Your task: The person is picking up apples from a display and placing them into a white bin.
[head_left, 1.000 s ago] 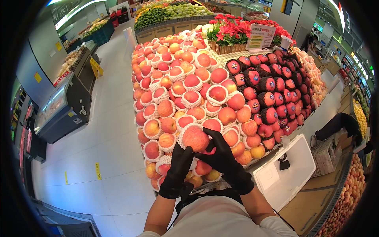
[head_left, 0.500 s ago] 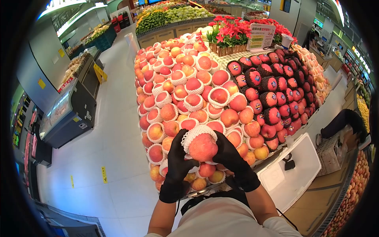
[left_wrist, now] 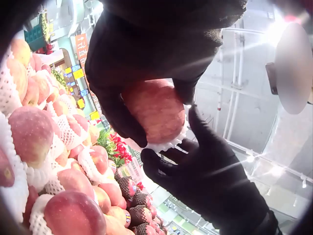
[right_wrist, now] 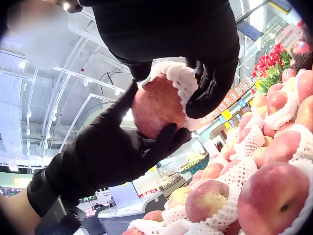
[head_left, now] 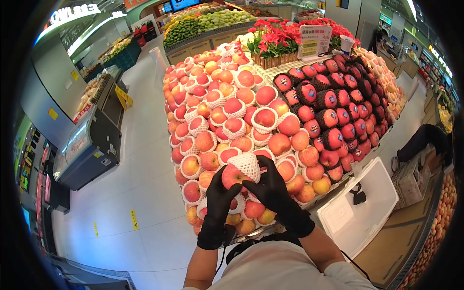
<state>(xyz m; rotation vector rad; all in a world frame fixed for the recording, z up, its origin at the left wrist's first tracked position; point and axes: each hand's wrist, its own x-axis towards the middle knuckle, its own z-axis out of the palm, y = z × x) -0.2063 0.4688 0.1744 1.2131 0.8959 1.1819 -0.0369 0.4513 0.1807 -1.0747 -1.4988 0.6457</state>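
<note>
Both hands, in black gloves, hold one red apple [head_left: 233, 178] up over the near part of the apple pile. A white foam net [head_left: 247, 165] covers one side of it, on the upper right in the head view. My left hand [head_left: 218, 200] grips the bare side, its fingers and thumb round the apple [right_wrist: 157, 108]. My right hand [head_left: 274, 191] has its fingers curled over the foam net [right_wrist: 182, 83], with the thumb at the apple's near side. Bare skin of the fruit faces the left wrist camera, where the net shows only along its lower edge.
Netted apples [head_left: 205, 140] fill the sloping display below the hands. Dark-netted apples [head_left: 331, 117] lie to the right, with red flowers [head_left: 270, 41] and a sign [head_left: 314, 41] behind. A white foam box [head_left: 362, 212] stands at the right, and a freezer case [head_left: 89, 150] at the left.
The apple has been turned in the hands. Its net moved from the left edge to the top, then to the upper right, and the fruit's end with the hollow now shows.
</note>
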